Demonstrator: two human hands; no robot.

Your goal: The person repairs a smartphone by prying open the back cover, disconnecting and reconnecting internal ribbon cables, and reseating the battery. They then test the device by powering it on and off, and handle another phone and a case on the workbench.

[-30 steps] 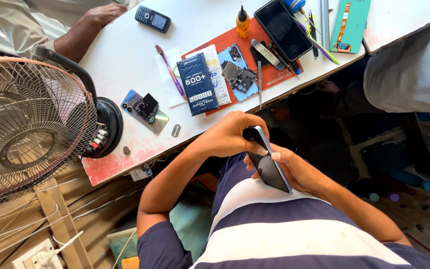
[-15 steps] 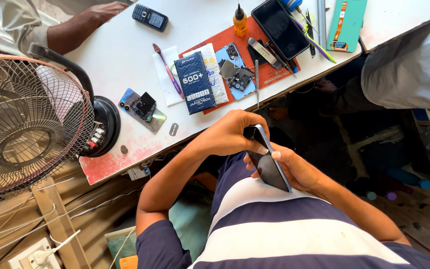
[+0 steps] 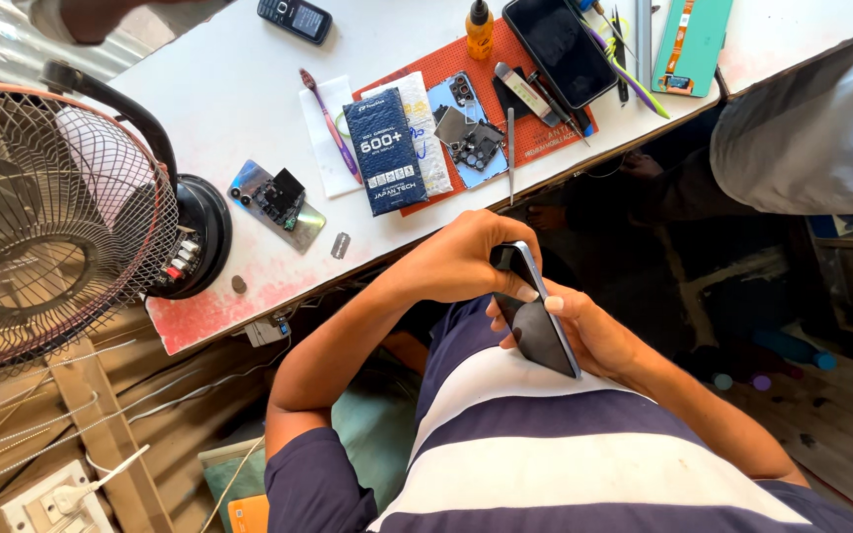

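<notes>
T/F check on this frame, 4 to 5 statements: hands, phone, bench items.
1. Both hands hold the dark smartphone over the lap. True: the left hand grips its top end and the right hand supports it.
2. The smartphone lies flat on the orange mat. False: it is held clear of the white table.
3. A fan stands at the table's left end. True.
4. The small keypad phone sits on the orange mat. False: it lies on the bare table.
</notes>
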